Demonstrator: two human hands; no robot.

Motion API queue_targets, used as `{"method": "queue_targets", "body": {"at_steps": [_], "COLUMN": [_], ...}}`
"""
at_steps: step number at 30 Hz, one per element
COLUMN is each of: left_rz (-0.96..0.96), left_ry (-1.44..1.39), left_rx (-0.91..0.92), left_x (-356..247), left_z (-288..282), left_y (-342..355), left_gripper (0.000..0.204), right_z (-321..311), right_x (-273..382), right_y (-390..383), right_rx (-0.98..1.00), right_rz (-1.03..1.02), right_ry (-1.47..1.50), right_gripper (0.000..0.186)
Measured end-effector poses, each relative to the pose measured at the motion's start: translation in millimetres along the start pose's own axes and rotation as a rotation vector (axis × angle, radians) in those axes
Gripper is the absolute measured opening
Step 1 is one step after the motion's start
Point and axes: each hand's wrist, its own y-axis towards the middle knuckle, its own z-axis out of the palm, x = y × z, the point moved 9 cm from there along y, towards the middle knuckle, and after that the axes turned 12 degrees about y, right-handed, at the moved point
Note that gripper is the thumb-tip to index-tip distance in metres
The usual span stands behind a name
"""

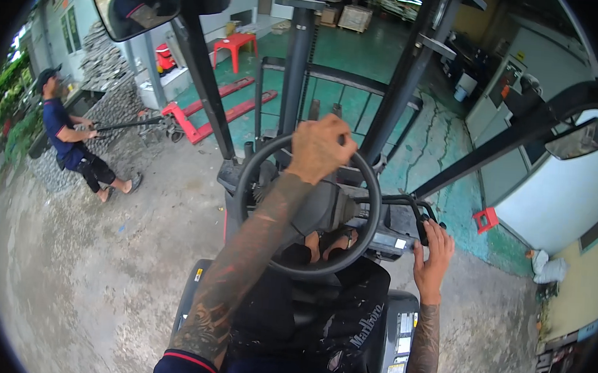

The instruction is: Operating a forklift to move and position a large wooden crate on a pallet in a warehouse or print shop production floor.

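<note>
I am seated on a forklift with my left hand closed on the knob at the top of the black steering wheel; that arm crosses the wheel diagonally. To the right, my right hand is open, its fingertips resting against the black control levers beside the dashboard. My sandalled feet show through the wheel on the floor of the cab. The dark mast rises ahead, with a load backrest behind it.
At left, a person pulls a red pallet jack by its handle. A red plastic table and stone pile stand behind. Ahead lies a cracked green floor; at right are a white panel, a red stool and bags.
</note>
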Motion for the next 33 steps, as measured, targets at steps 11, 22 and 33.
{"method": "queue_targets", "body": {"at_steps": [11, 22, 33], "left_rz": [-0.233, -0.361, -0.402], "left_ry": [0.026, 0.024, 0.038], "left_rx": [0.021, -0.143, -0.212], "left_x": [137.6, 131.6, 166.1], "left_z": [-25.6, -9.4, 39.9], "left_y": [12.8, -15.2, -43.0], "left_gripper": [0.012, 0.008, 0.011], "right_z": [63.0, 69.6, 117.1], "right_x": [-26.8, -65.6, -127.4], "right_y": [79.0, 64.5, 144.0], "right_rx": [-0.043, -0.054, 0.004], "right_rz": [-0.007, -0.024, -0.086], "right_ry": [-0.002, -0.052, -0.062], "right_gripper": [0.055, 0.055, 0.052]}}
